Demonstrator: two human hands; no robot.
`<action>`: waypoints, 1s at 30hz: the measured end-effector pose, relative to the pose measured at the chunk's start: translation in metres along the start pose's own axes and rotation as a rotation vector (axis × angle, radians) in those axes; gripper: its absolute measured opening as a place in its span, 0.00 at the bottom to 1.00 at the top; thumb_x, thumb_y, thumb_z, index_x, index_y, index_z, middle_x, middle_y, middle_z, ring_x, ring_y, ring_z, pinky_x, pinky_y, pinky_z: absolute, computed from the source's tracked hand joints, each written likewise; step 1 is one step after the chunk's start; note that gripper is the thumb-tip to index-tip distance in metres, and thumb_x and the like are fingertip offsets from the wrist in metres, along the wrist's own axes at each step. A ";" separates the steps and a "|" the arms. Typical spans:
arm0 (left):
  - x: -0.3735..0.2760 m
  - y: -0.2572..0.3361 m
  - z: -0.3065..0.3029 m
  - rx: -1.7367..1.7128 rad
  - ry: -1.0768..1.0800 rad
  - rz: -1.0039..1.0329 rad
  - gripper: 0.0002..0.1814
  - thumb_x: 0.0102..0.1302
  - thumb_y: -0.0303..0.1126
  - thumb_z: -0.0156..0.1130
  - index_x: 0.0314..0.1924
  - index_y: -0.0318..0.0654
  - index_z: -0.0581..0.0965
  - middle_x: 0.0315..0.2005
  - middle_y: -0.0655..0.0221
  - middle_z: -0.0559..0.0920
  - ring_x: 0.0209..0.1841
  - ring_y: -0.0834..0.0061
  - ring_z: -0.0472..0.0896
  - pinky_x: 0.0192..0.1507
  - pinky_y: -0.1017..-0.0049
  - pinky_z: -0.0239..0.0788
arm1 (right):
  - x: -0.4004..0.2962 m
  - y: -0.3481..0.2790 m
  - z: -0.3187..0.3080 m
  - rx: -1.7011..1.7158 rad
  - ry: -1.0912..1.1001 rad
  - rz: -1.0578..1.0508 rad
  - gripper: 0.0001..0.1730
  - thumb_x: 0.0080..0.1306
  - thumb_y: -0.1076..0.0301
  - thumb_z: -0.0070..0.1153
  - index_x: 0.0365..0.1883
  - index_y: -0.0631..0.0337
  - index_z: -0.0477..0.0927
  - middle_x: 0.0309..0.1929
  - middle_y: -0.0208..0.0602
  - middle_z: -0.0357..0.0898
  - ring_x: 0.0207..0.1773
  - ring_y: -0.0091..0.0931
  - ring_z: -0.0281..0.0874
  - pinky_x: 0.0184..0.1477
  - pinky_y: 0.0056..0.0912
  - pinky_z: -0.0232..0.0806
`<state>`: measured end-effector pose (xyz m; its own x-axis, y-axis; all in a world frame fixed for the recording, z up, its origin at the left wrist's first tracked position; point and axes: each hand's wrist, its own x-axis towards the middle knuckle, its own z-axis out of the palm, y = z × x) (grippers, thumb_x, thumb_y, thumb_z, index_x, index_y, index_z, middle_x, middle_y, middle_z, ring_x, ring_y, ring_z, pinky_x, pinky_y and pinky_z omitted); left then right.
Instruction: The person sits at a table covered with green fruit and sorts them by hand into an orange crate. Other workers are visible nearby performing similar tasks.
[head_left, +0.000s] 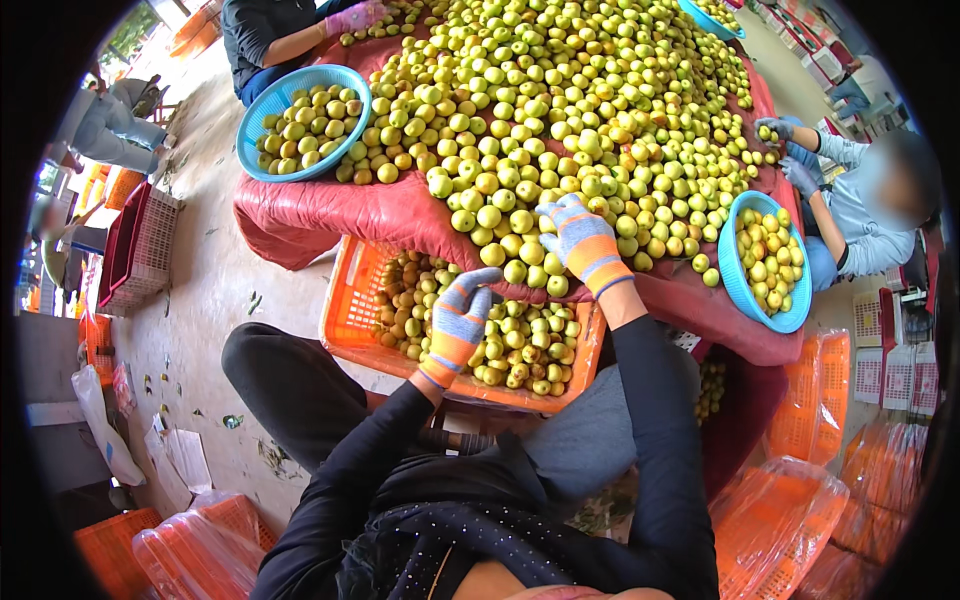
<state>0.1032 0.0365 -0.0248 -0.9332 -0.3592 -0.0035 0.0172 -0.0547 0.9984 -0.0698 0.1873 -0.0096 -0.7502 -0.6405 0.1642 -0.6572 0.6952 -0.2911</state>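
Note:
A big heap of green, partly brownish round fruits (525, 112) covers a table draped in red cloth (322, 214). My right hand (585, 244), in a grey and orange striped knit glove, reaches onto the near edge of the heap; its fingertips touch fruits, and whether it grips one cannot be told. Over an orange plastic crate (345, 334) full of the same fruits hangs my left hand (459, 322), gloved alike, fingers curled with thumb and forefinger apart and no fruit visible between them. The crate stands between my knees, partly under the table edge.
Blue plastic baskets of fruit stand at left (249, 154) and right (801, 300) table edges. Gloved co-workers sit at upper left (259, 45) and right (870, 232). Plastic-lined orange crates (780, 517) surround me at lower right, others (202, 547) lower left. Stacked crates (154, 240) stand further left.

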 end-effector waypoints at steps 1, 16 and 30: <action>-0.002 -0.001 0.003 -0.013 -0.012 -0.048 0.13 0.68 0.22 0.50 0.50 0.33 0.77 0.40 0.68 0.82 0.37 0.83 0.80 0.41 0.82 0.71 | 0.002 -0.002 -0.002 0.025 -0.010 0.029 0.21 0.57 0.60 0.61 0.50 0.46 0.77 0.45 0.39 0.77 0.46 0.39 0.78 0.46 0.44 0.72; 0.146 0.003 0.006 0.955 -0.030 0.655 0.21 0.60 0.42 0.60 0.53 0.47 0.77 0.53 0.60 0.76 0.59 0.55 0.70 0.58 0.60 0.65 | -0.008 0.103 -0.023 0.013 -0.001 0.450 0.22 0.63 0.54 0.56 0.54 0.49 0.76 0.49 0.51 0.78 0.50 0.44 0.76 0.51 0.44 0.69; 0.056 0.026 0.010 1.180 -0.210 0.692 0.24 0.50 0.38 0.65 0.51 0.53 0.78 0.53 0.66 0.73 0.57 0.57 0.69 0.56 0.57 0.60 | -0.006 0.044 -0.018 -0.072 0.081 0.115 0.21 0.58 0.51 0.61 0.49 0.44 0.80 0.47 0.36 0.78 0.48 0.37 0.78 0.47 0.41 0.72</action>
<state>0.0478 0.0248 0.0014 -0.8970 0.1617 0.4114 0.2819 0.9262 0.2505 -0.0956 0.2270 -0.0062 -0.8222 -0.5288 0.2104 -0.5680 0.7858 -0.2446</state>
